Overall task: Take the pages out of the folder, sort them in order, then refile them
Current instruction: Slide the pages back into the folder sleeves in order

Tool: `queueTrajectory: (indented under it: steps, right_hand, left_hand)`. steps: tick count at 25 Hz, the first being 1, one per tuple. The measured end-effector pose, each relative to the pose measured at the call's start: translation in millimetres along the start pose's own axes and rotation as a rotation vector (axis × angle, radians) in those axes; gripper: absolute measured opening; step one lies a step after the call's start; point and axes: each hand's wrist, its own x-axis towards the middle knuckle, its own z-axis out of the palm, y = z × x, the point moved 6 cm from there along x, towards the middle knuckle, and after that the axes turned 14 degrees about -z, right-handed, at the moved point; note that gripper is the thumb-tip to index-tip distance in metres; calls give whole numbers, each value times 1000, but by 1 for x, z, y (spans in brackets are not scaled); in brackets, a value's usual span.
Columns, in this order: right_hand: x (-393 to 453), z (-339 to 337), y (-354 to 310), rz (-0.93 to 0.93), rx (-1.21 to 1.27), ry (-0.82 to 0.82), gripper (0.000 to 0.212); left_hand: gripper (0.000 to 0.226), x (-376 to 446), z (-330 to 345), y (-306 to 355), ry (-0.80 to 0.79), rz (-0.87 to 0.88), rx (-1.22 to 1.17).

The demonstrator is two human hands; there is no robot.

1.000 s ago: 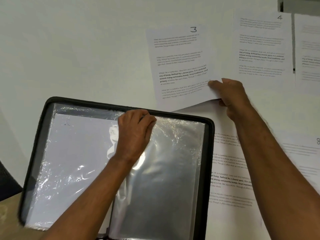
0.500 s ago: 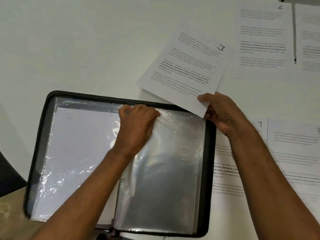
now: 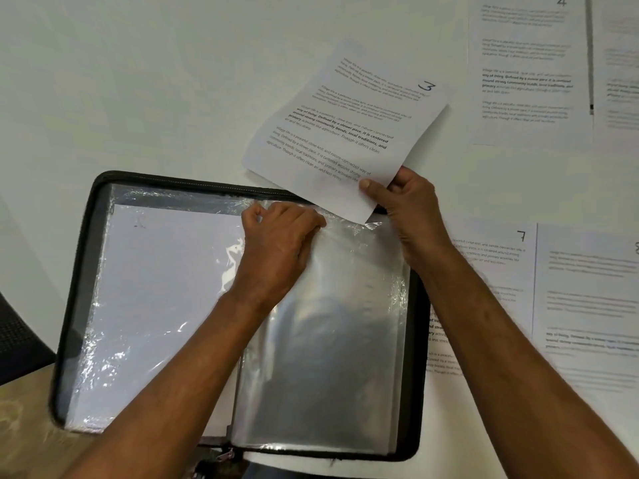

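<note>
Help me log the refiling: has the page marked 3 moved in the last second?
Yes. Page 3, pinched by the right hand, has turned clockwise and come down toward the folder; its corner now overlaps the folder's top edge.

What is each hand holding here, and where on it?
The right hand pinches page 3 at its bottom corner. The left hand grips the top edge of the plastic sleeve in the folder.

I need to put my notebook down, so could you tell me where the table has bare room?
Bare table lies beyond the folder, left of page 3. A smaller gap sits between page 4 and page 7. The right side is crowded with pages.
</note>
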Motion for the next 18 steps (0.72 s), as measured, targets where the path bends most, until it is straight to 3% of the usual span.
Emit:
queueTrajectory:
  steps: [4, 18]
  right_hand:
    - [3, 2, -4, -44, -12, 14, 32]
    - [11, -34, -1, 14, -217, -243, 35]
  left_hand:
    - [11, 0, 0, 0, -6, 0, 9]
    - [13, 23, 1, 7, -30, -41, 40]
